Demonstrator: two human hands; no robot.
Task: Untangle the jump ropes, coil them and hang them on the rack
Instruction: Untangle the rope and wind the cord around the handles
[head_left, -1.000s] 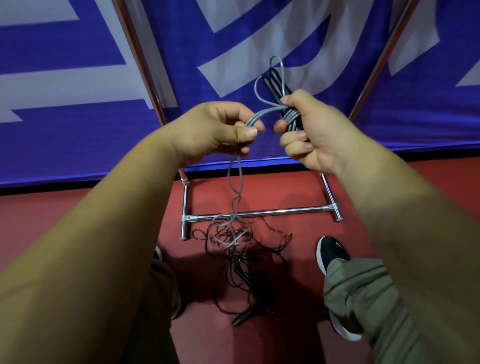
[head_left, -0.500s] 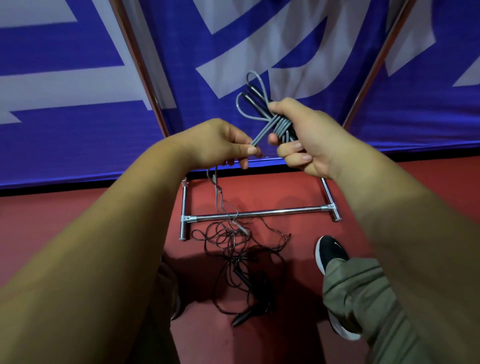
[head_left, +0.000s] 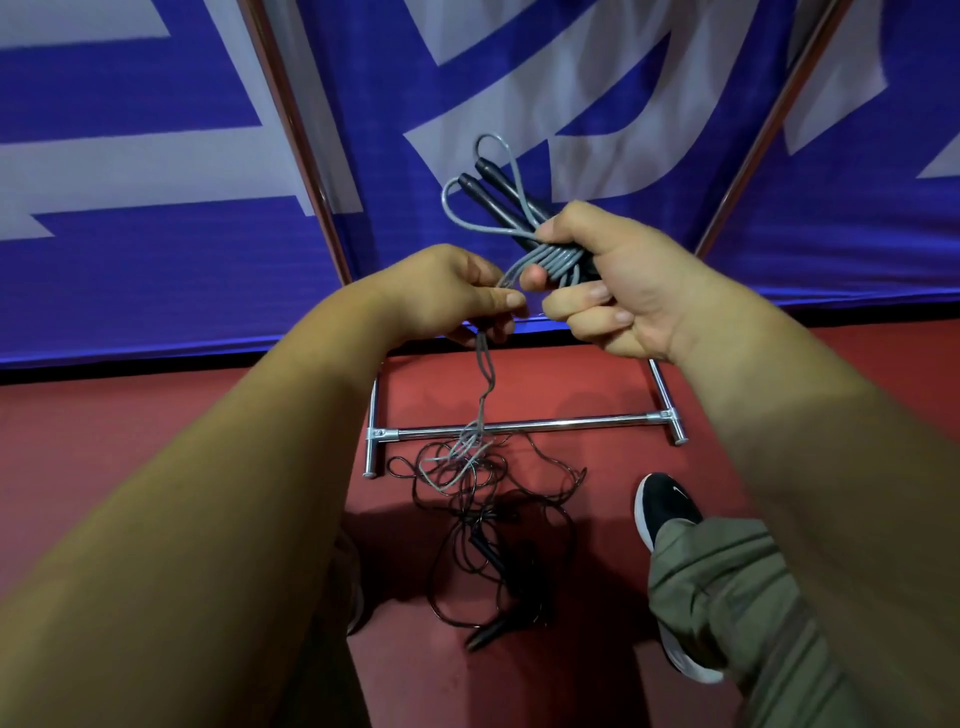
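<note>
We grip the coiled grey rope (head_left: 550, 258) and its black handles (head_left: 491, 195) in our right hand (head_left: 623, 280), fingers curled tight so the loops cannot spring apart. Our left hand (head_left: 452, 291) pinches the free strand to feed it in. That strand drops into the black rope (head_left: 483, 548) tangled on the floor by the rack (head_left: 571, 422). Where they knot is unclear, and the rack's top is cut off.

One camera on my head looks forward and down, close on my left hand (head_left: 447, 296) and right hand (head_left: 623, 280) mid-frame, floor (head_left: 156, 441) beneath.
</note>
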